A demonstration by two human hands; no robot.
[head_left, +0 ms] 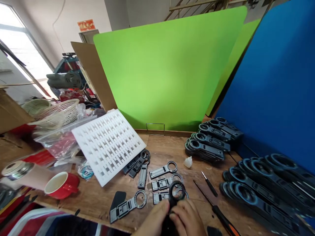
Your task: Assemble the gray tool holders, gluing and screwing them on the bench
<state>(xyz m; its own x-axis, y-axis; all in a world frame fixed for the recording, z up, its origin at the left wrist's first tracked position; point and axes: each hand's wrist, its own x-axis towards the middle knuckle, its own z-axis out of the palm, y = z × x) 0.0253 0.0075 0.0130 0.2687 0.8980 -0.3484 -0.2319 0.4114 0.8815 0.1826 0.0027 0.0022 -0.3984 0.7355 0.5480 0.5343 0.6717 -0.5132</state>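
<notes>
Orange-red wall sign (86,25), pale characters, too small to read

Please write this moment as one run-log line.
left hand: holding black ring-ended part | right hand: holding same part | at right: long black-and-orange screwdriver on brown wooden table

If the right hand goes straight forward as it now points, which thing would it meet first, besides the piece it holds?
Probably the nearest of the gray ring-ended parts lying just beyond the black ring-ended piece in the right hand. Height is unclear, so the hand might pass above.
</notes>
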